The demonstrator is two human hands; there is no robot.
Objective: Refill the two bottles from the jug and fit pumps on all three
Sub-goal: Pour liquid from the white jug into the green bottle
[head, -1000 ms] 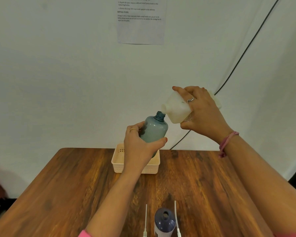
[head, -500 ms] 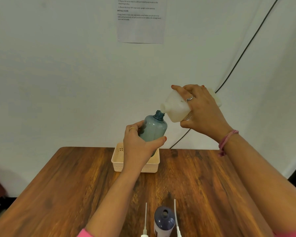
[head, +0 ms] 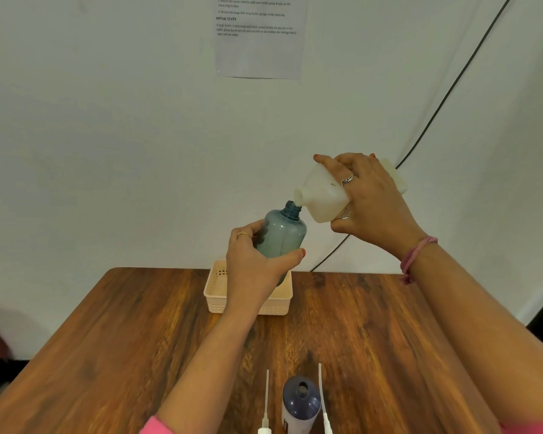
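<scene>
A big brown wooden worktop fills the bottom of the view, with a white wall behind it. A sheet of paper with small print hangs high on the wall, and a black cord runs down the wall on the right.

At the far edge of the worktop sits a cream basket with little holes in its sides.

Up in the air, above the basket, the right hand grips a white jug. The jug is tipped over to the left, so its open mouth points down and sits right by the top of a blue bottle. The left hand is wrapped round that bottle and holds it almost upright, leaning a bit to the right. Its neck has no cap on.

The two hands are close but do not touch.

At the near edge stands a dark bottle, upright, with its round mouth open. A white pump with a thin tube lies on its left and another pump lies on its right.

The right wrist has a pink band.
</scene>
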